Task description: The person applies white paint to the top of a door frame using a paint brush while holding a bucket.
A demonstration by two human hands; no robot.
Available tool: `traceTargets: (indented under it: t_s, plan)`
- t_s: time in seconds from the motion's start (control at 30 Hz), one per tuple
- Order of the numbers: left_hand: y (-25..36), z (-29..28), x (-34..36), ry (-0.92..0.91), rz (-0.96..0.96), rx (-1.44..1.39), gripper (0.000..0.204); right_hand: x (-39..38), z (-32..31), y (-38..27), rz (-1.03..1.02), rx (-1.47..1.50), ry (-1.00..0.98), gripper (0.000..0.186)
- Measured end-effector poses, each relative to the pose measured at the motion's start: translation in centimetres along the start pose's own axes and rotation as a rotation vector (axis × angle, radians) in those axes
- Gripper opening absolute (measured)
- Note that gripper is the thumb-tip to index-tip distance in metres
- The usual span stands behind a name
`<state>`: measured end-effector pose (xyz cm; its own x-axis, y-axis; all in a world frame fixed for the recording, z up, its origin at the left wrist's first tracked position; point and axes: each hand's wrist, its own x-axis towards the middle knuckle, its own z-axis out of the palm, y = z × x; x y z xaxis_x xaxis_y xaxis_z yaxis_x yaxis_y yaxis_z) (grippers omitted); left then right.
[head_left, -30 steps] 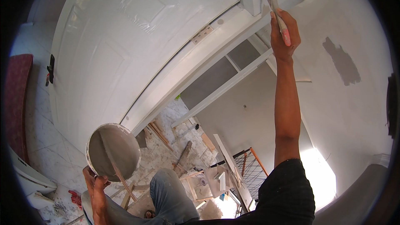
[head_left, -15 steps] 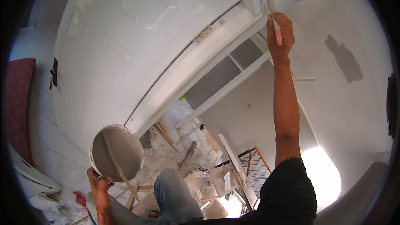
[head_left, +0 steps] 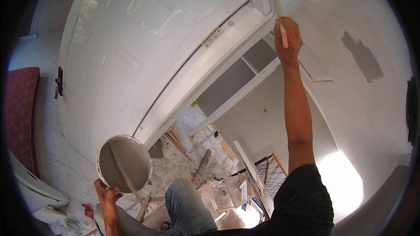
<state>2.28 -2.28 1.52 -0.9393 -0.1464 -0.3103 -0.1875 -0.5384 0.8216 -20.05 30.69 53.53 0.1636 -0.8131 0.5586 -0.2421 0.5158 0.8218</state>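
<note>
At the lower left my left hand [head_left: 107, 196] is closed on the rim of a round bucket [head_left: 146, 178] with grey paint [head_left: 131, 155] inside. A thin wooden stick [head_left: 132, 184] leans in it, its lower end reaching out over the rim. My right arm is raised, and my right hand [head_left: 289, 39] grips a slim pale-handled tool [head_left: 284, 39] with a pink end. Its working end cannot be made out near the white door frame [head_left: 262, 6] and grey wall above. A white panelled door [head_left: 131, 70] stands left of the frame.
Wood pieces [head_left: 201, 164] and debris lie on the marbled floor [head_left: 57, 161]. A dark grey patch [head_left: 362, 57] marks the right wall. An orange-and-black metal rack [head_left: 273, 168] and a long board [head_left: 253, 172] stand below. A red padded piece [head_left: 22, 113] is at far left.
My right hand and the tool have shifted slightly left and down. The bucket in my left hand appears slightly lower and further right, and the whole view has shifted a little.
</note>
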Motion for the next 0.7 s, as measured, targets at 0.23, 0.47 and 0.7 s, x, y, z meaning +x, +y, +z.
traceTargets:
  t_s: [0.23,0.47,0.7]
  plan:
    - [0.1,0.1,-0.1,0.022,-0.005,0.029,0.074,-1.3,0.3,0.4,0.050,-0.022,-0.029,0.030]
    - [0.0,-0.1,-0.1,0.008,0.005,0.039,0.075,-2.4,0.1,0.9,0.077,-0.055,-0.049,0.029]
    - [0.4,0.0,-0.3,0.014,-0.001,0.041,0.073,-1.3,-1.1,-0.4,0.051,-0.019,-0.018,0.023]
